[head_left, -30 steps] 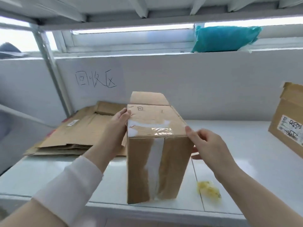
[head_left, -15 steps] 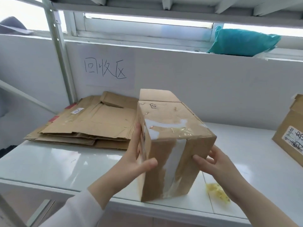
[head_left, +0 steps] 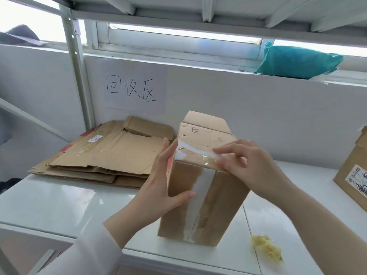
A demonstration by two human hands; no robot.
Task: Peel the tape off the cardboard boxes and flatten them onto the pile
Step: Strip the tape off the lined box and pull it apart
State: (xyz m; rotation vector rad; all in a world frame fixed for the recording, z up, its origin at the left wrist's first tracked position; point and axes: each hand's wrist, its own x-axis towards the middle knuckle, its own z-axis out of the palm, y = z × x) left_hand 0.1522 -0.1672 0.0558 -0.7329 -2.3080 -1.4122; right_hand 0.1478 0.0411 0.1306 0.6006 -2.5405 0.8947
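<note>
A tall brown cardboard box (head_left: 218, 211) stands upright on the white table (head_left: 59, 203), tilted slightly, with a flap raised at its far end. Clear tape (head_left: 200, 187) runs down its front face and across its top edge. My left hand (head_left: 164, 187) grips the box's left side, thumb on the front face. My right hand (head_left: 244, 165) rests on the top front edge, fingertips pinching at the tape there. A pile of flattened cardboard (head_left: 107, 155) lies to the left of the box against the wall.
A crumpled wad of yellowish tape (head_left: 267, 248) lies on the table near the front right. Another cardboard box (head_left: 353, 175) with a label stands at the right edge. A white wall with a handwritten sign (head_left: 131, 90) rises behind; a teal bag (head_left: 296, 60) sits on the ledge.
My right hand has moved from the box's lower right side up to the top front edge and onto the tape. My left hand still holds the left side.
</note>
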